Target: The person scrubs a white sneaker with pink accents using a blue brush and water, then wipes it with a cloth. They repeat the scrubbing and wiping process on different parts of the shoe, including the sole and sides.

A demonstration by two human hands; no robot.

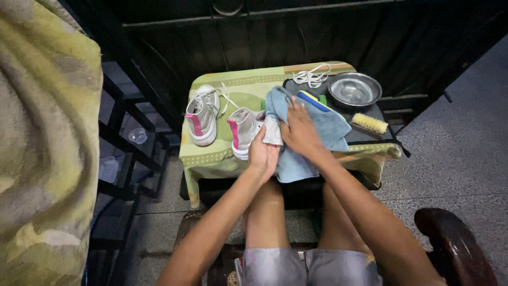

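On a small table with a green patterned cloth [211, 159] lies a light blue cloth [330, 127], draped over the front edge. My right hand [300, 130] presses on the blue cloth. My left hand [263, 153] grips a fold of a small grey-white cloth [272, 131] beside it. A grey sneaker with a pink heel strip [244, 130] stands just left of my left hand. A second matching sneaker [202, 114] stands further left.
A dark tray [370, 139] at the table's right holds a metal bowl [353, 90], a scrub brush [369, 124], white laces [312, 76] and a blue-yellow sponge [312, 100]. A dark rack [132, 153] stands left. A chair arm [455, 246] is at bottom right.
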